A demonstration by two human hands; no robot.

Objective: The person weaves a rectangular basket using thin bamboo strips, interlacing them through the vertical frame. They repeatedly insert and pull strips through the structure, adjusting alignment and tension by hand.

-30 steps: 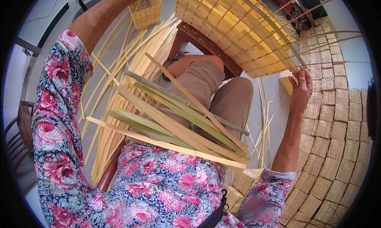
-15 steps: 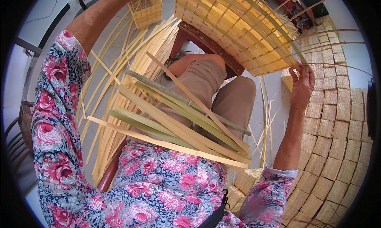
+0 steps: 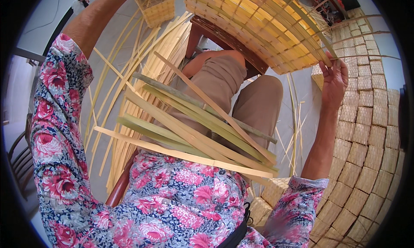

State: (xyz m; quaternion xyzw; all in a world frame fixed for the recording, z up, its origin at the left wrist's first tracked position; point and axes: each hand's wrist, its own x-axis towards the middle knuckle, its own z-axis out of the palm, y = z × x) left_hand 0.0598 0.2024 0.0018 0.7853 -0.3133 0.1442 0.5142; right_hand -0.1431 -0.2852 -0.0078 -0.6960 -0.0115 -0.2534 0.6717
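My right hand (image 3: 334, 84) is closed at the right corner of a large yellow woven basket (image 3: 254, 28), pinching the end of a greenish bamboo strip (image 3: 307, 21) that runs along its upper edge. Thin upright stakes stick out past that edge, unwoven at their ends. My left forearm (image 3: 92, 21) reaches up past the top of the picture, so the left hand is out of sight. Across my lap lie several loose strips, some green (image 3: 189, 107) and some pale (image 3: 185, 157).
The basket rests on a dark red wooden stool (image 3: 230, 43). A small woven basket (image 3: 156, 10) stands at the far left, near long pale strips (image 3: 129, 131) heaped on the floor. Rows of woven straw-coloured pieces (image 3: 355, 161) are stacked at right. A dark chair (image 3: 19, 161) is at left.
The basket appears slightly higher and farther left in the picture, its lower right corner tipped up. My right hand has shifted a little to the right, still pinching at the corner.
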